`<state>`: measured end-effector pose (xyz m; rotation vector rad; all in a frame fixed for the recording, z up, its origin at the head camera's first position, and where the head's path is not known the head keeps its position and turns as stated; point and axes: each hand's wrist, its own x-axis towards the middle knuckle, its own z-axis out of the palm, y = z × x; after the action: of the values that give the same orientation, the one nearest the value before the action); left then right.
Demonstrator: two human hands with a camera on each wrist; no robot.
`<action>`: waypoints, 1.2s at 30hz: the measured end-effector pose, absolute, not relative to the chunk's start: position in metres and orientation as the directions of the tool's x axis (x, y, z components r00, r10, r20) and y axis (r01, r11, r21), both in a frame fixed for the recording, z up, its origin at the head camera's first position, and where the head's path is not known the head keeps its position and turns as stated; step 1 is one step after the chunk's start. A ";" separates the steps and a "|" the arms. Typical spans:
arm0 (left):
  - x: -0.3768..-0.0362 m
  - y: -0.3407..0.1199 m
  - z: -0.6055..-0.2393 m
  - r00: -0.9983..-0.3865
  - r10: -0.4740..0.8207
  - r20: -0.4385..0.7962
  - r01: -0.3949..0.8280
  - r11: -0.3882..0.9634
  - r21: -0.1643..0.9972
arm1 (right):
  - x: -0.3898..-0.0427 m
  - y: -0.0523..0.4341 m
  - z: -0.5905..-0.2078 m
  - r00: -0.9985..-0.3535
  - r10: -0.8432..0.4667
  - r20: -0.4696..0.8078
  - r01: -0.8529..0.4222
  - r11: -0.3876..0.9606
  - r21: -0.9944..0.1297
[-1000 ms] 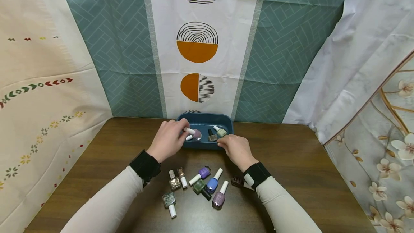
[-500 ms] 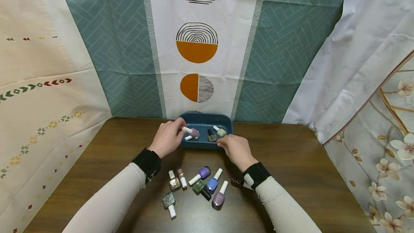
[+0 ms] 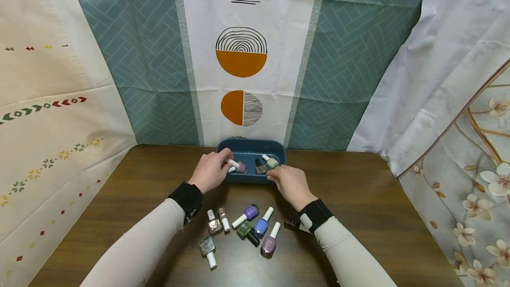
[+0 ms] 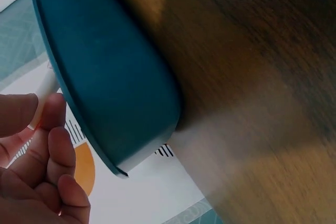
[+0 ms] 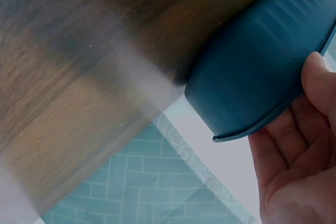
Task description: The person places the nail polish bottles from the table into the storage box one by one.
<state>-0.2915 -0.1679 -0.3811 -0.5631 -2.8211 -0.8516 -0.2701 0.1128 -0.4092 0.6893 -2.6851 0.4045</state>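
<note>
Head view: a dark teal tray (image 3: 252, 146) with rounded corners and a raised rim is set at the far edge of the brown wooden table (image 3: 358, 189), against the patterned curtain (image 3: 241, 56). A mauve polish bottle (image 3: 240, 167) with a white cap is seen lying inside the tray, left part; its cap is pinched by the curled fingers of the left hand (image 3: 209, 172). A second white cap just beside it is partly hidden by the hand. A brown bottle with a black cap (image 3: 260, 168) and a pale green bottle (image 3: 272, 162) are seen in the tray's right part, touching each other. The right hand (image 3: 291, 184) is placed at the tray's near right rim, fingers curled at the rim; a clasp on it cannot be told here. More bottles are scattered on the table between the forearms: purple (image 3: 250, 212), blue (image 3: 261, 226), dark green (image 3: 245, 229), mauve (image 3: 269, 245), two glitter ones (image 3: 215, 224), a grey glitter one (image 3: 208, 247).

Left wrist view: the tray's outer wall (image 4: 110, 87) is shown smooth and matte teal. A white cap is glimpsed between thumb and fingers (image 4: 58, 145), which are bent round it.

Right wrist view: the tray's rim (image 5: 273, 124) is seen against the fingers (image 5: 299, 145), which are bent behind it; whether it is gripped or only touched cannot be told.
</note>
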 end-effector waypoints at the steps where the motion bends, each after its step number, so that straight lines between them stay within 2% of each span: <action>1: -0.292 -0.168 -0.382 -0.920 0.315 0.234 0.392 0.769 0.505 | -0.270 0.113 -0.409 -0.825 -0.410 0.389 -0.507 0.841 -0.188; 12: -0.292 -0.163 -0.387 -0.916 0.332 0.227 0.401 0.779 0.482 | -0.271 0.114 -0.410 -0.810 -0.424 0.406 -0.525 0.832 -0.179; 36: -0.300 -0.162 -0.392 -0.905 0.365 0.217 0.424 0.792 0.439 | -0.270 0.114 -0.408 -0.822 -0.409 0.397 -0.507 0.843 -0.181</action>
<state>-0.3004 -0.1618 -0.3918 -0.6319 -2.8584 -0.7428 -0.2701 0.1138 -0.4082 0.6874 -2.6758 0.3992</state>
